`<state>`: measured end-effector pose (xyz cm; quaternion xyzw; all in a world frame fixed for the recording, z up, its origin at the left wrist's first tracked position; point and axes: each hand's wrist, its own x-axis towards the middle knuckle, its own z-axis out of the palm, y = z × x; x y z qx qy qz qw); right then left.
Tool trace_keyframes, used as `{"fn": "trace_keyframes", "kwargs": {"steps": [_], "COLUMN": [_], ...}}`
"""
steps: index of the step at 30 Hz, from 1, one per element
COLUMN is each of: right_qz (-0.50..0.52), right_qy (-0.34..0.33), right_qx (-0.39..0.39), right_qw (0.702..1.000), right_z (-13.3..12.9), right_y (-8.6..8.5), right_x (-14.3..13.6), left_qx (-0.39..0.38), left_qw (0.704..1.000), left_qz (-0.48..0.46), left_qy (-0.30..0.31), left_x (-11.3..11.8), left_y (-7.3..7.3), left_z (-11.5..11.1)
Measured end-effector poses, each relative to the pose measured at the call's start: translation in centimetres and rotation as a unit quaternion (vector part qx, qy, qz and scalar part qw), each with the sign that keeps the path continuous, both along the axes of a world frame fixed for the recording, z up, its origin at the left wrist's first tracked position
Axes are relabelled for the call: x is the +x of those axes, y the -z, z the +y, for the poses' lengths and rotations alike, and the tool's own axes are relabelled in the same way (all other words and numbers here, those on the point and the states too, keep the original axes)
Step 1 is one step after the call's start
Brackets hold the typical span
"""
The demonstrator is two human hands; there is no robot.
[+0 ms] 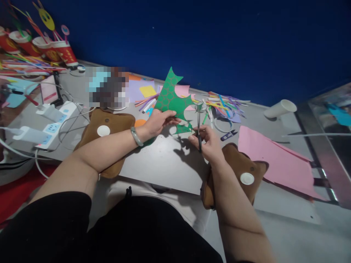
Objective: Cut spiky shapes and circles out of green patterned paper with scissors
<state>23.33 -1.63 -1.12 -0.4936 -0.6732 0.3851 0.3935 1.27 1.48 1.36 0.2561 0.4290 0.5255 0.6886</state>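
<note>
A green sheet of paper [175, 104] with jagged, curved cut edges and a round-patterned part is held up over the table. My left hand [161, 122] grips its lower left edge between thumb and fingers. In my right hand [207, 142] is a pair of scissors [199, 126], their blades pointing up and away at the paper's right edge. Whether the blades touch the paper I cannot tell. Under my left forearm lies a brown cushion-like pad [112, 126] with a white disc, and a similar brown pad [233, 171] lies under my right forearm.
Pink paper [274, 160] lies at the right, near a white paper roll [281, 109]. Coloured sticks [219, 104], a roll of tape [223, 125] and a utility knife [228, 135] lie behind my right hand. A power strip [60, 122] with cables and red cups [64, 53] stand left.
</note>
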Motion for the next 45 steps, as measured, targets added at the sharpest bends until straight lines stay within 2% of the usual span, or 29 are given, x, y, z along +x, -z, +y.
{"fn": "trace_keyframes", "kwargs": {"steps": [3, 6, 13, 20, 32, 45], "right_qz": [0.029, 0.056, 0.096, 0.118, 0.118, 0.121], "right_qy": [-0.046, -0.051, -0.056, -0.044, -0.033, -0.022], "right_qx": [-0.103, -0.134, -0.104, -0.066, -0.079, -0.065], "right_qw": [0.993, 0.988, 0.988, 0.99, 0.989, 0.99], "right_z": [0.3, 0.5, 0.3, -0.5, -1.0, -1.3], "right_y": [-0.3, -0.4, 0.3, 0.4, 1.1, 0.9], "right_x": [0.1, 0.1, -0.6, -1.8, -2.5, -2.8], "left_qx": [0.012, 0.013, -0.027, -0.067, -0.102, -0.078], "left_qw": [1.0, 1.0, 0.997, 0.994, 0.989, 0.99], "left_qz": [0.0, -0.007, -0.039, -0.066, -0.079, -0.087], "left_qy": [-0.002, 0.011, 0.058, 0.063, 0.065, 0.083], "left_x": [0.1, 0.2, 1.3, 1.9, 2.3, 2.3], "left_y": [0.0, 0.0, 0.4, 1.0, 0.0, 0.6], "left_z": [-0.2, -0.5, -2.0, -2.8, -3.4, -3.6]}}
